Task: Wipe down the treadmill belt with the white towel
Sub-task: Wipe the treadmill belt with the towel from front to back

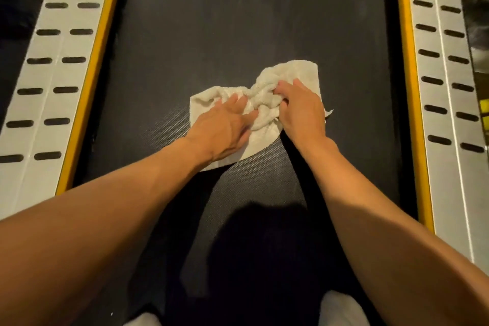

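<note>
While the towel (289,73) is lying bunched around the middle of the belt (225,21), slightly nearer its right edge, the left hand (225,130) is pressing on it with fairly straight fingers. The right hand (301,111) is clutching a fold, fingertips buried in cloth. Both hands are hiding part of the towel's near edge.

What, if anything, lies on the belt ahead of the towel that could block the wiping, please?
Nothing visible does. The left hand and right hand are on the white towel, and the treadmill belt beyond it looks bare.
</note>
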`<state>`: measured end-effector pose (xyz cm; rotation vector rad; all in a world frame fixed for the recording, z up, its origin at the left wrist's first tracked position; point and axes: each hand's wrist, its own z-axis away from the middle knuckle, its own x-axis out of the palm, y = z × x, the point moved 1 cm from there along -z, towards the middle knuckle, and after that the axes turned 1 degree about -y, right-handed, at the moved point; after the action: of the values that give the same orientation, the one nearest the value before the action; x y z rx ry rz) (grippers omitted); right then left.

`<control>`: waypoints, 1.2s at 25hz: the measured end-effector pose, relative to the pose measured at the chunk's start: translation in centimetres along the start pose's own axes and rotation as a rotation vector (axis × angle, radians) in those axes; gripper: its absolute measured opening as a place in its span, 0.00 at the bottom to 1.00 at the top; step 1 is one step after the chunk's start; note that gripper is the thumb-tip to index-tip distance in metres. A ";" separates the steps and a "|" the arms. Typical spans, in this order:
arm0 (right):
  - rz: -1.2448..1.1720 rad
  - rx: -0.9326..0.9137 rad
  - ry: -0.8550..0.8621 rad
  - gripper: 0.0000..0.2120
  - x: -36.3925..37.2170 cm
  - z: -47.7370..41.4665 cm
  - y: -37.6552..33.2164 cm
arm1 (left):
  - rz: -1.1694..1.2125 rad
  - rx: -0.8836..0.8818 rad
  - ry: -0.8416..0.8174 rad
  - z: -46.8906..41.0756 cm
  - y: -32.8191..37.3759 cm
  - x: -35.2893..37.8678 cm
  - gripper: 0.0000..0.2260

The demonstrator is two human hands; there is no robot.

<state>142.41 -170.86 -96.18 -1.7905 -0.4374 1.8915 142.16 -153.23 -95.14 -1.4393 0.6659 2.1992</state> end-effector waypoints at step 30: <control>0.168 0.044 0.054 0.15 -6.0 11.4 10.2 | -0.325 0.303 -0.122 -4.7 8.7 -1.1 0.24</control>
<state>129.83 -181.44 -95.77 -1.8958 -0.2309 1.9431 140.84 -163.12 -94.40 -1.1579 0.6397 1.8292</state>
